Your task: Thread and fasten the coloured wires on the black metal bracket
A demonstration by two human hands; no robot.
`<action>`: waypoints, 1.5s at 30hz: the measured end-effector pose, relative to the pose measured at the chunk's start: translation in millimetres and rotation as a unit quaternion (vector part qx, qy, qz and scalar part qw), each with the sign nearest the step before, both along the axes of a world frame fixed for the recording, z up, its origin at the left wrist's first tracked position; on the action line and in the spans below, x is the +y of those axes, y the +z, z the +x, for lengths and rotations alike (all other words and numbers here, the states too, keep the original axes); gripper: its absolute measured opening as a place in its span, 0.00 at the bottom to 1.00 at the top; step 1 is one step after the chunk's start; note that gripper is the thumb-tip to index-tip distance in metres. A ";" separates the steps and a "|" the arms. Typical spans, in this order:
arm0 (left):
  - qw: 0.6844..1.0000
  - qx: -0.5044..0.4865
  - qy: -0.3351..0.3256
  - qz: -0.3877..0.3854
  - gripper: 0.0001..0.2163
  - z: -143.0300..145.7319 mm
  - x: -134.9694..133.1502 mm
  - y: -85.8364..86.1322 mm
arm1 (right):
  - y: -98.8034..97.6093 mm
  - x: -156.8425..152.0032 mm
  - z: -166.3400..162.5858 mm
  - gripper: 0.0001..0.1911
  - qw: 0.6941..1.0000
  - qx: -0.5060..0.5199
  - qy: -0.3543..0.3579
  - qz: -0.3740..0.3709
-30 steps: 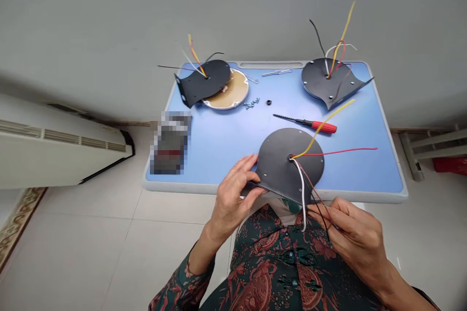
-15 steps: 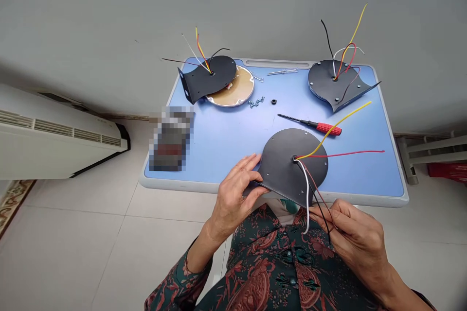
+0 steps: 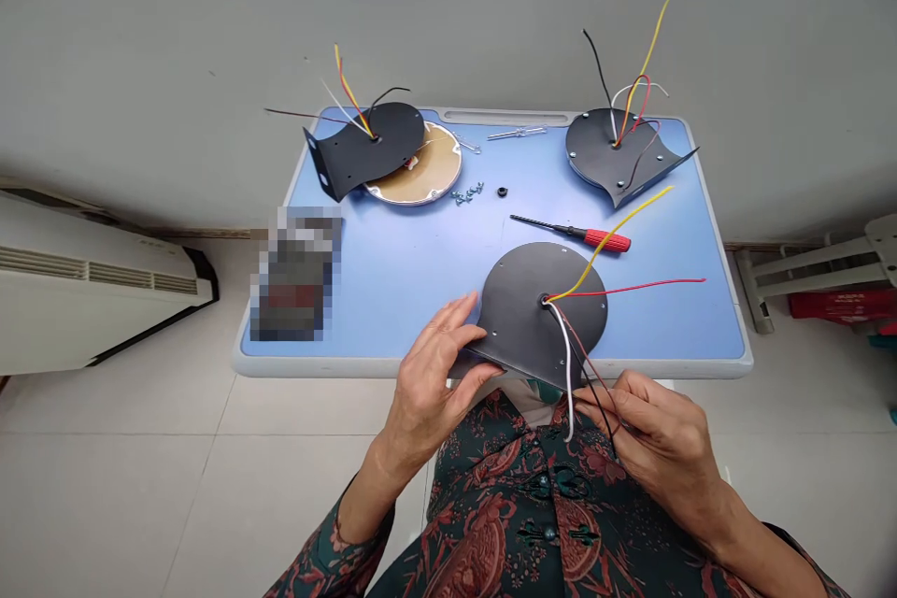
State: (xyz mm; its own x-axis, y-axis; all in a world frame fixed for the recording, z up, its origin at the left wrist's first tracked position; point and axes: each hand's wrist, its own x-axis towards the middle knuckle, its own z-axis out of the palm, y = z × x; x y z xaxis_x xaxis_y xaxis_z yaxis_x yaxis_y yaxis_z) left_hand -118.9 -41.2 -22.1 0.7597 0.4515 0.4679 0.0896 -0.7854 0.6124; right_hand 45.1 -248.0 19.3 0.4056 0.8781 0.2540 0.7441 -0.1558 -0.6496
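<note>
You've got the blue table with your black plate overhanging its near edge, presumably so the bent flange hangs clear. The plate lies between and just beyond your hands: left hand, thumb and fingers slightly parted, pinches its left corner; right hand, nearly closed, grips its right corner, likely steadying it. Past the plate, there's the red-handled screwdriver.

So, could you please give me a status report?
Left hand gripping nearest black plate, right hand at its right corner. Plate overhanging table edge. Loose wires dangling by right hand.
</note>
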 end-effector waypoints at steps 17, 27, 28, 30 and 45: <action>0.980 -0.011 -0.037 0.193 0.14 11.1 -20.8 13.5 | -4.2 0.2 2.1 0.11 0.999 -0.031 -0.009 0.035; 0.999 0.033 -0.001 0.031 0.42 8.3 8.0 0.3 | -4.3 -0.5 2.5 0.11 0.999 -0.023 -0.004 0.031; 0.999 0.036 0.004 0.026 0.42 8.4 8.4 -2.0 | -4.2 -0.3 2.3 0.11 0.999 -0.024 -0.003 0.031; 0.999 0.038 0.013 0.023 0.41 8.7 7.8 -5.0 | -4.0 0.1 1.9 0.11 0.999 -0.029 -0.003 0.033; 0.999 0.029 0.007 0.044 0.38 13.7 7.4 -6.6 | -13.6 -1.9 0.6 0.12 0.997 -0.068 -0.008 0.023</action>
